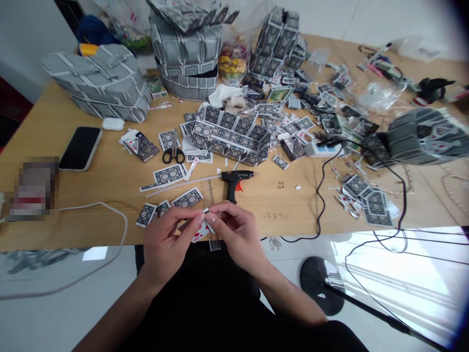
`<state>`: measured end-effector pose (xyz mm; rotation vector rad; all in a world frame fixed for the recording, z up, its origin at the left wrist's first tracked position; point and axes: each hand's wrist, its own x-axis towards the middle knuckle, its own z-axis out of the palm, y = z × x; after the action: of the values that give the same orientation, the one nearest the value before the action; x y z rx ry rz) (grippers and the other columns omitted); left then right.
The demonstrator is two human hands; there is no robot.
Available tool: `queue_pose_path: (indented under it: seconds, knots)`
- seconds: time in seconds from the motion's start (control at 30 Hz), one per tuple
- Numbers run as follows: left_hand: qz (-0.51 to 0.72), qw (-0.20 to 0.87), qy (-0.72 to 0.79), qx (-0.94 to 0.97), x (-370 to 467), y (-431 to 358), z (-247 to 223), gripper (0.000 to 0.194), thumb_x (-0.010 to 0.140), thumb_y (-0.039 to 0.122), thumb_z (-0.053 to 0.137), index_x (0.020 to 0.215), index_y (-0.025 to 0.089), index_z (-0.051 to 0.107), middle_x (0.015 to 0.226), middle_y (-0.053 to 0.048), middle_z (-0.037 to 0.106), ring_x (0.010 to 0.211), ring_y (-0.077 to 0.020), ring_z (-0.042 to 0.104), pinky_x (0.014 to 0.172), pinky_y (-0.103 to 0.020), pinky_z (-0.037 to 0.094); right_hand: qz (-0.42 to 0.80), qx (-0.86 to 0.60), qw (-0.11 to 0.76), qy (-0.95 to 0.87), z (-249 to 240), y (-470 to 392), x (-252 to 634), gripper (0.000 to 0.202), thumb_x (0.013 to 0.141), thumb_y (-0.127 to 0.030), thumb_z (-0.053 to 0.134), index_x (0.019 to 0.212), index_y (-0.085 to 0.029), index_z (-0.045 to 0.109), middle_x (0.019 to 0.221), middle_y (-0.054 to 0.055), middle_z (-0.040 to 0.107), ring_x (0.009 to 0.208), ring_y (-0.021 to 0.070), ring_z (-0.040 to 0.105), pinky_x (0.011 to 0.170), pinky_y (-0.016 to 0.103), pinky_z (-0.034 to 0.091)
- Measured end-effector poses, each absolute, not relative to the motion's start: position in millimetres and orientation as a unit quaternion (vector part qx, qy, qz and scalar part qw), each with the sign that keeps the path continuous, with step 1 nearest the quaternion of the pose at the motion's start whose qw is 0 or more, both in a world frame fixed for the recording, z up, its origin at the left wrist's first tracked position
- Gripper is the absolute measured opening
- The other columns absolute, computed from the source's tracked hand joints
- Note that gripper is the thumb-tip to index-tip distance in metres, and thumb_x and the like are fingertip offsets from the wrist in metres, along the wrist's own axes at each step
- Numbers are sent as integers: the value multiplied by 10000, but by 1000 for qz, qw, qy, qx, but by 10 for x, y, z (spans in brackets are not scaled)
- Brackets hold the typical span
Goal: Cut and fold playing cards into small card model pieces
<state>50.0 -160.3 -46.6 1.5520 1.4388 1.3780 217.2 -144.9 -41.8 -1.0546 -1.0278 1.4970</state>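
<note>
Over the table's front edge, my left hand (169, 239) and my right hand (237, 233) meet, thumbs and forefingers pinched on a small playing card (200, 234). Red print shows on its white face; the fingers hide its upper part. A clear ruler (215, 243) sticks out below the hands at the edge. Just beyond them lies a black glue gun (231, 185) with a red trigger, nozzle toward the right. Several patterned playing cards (187, 197) lie beside my left hand. Farther off are scissors (174, 152) and a box shape woven from folded cards (230, 134).
Woven card baskets (186, 58) stand along the back, with another (428, 136) at the right. A phone (80, 148) lies at the left. Heaped card scraps (330, 105) cover the back right. A black cord (319, 195) runs from the white power strip (322, 148) over the front edge.
</note>
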Motion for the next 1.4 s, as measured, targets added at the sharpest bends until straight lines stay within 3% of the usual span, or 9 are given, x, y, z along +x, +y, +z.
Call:
queue_pose_path:
  seconds: [0.3, 0.57, 0.77, 0.9, 1.0, 1.13, 1.4]
  knots:
    - [546, 313, 494, 600, 467, -1601, -541, 271, 905, 26, 793, 1047, 256, 814, 1002, 22, 821, 929, -135, 767, 865, -241, 621, 637, -443, 496, -391, -435, -1469, 2161, 122, 922, -350, 865, 954, -235, 841, 861, 9, 718, 733, 131, 640, 678, 270, 516]
    - [522, 334, 491, 612, 416, -1573, -513, 223, 919, 50, 788, 1001, 257, 807, 981, 18, 828, 905, -135, 774, 835, -237, 622, 645, -443, 480, -397, -428, -1459, 2163, 152, 921, -368, 860, 936, -219, 834, 853, 17, 728, 732, 139, 628, 682, 285, 499]
    - [530, 339, 485, 608, 418, -1603, -527, 161, 920, 93, 804, 956, 250, 814, 964, -9, 822, 886, -163, 777, 821, -274, 630, 620, -448, 479, -431, -407, -1449, 2161, 184, 944, -377, 830, 889, -203, 809, 783, -7, 637, 654, 118, 513, 603, 281, 394]
    - [531, 334, 496, 601, 432, -1628, -527, 152, 921, 112, 811, 952, 260, 825, 960, -12, 820, 886, -167, 777, 837, -278, 640, 601, -449, 491, -443, -398, -1447, 2148, 203, 950, -389, 820, 867, -205, 798, 793, -1, 622, 664, 125, 516, 600, 281, 390]
    - [516, 361, 505, 591, 436, -1638, -502, 163, 951, 146, 789, 1053, 269, 825, 1014, -25, 822, 938, -180, 786, 865, -279, 648, 588, -454, 501, -444, -398, -1439, 2133, 211, 955, -402, 814, 867, -212, 791, 811, 6, 625, 677, 135, 547, 603, 281, 423]
    - [498, 393, 523, 568, 418, -1643, -460, 283, 1003, 253, 738, 1286, 240, 755, 1068, -63, 824, 918, -197, 799, 785, -266, 662, 566, -459, 508, -459, -417, -1431, 2111, 206, 983, -401, 786, 890, -217, 788, 838, 16, 648, 698, 146, 595, 620, 289, 469]
    - [465, 325, 551, 612, 423, -1610, -439, 68, 1011, 197, 725, 1015, 252, 765, 897, 31, 776, 779, -115, 723, 749, -193, 589, 550, -462, 504, -480, -443, -1436, 2094, 175, 1001, -366, 770, 906, -221, 793, 827, 17, 651, 708, 155, 604, 640, 305, 490]
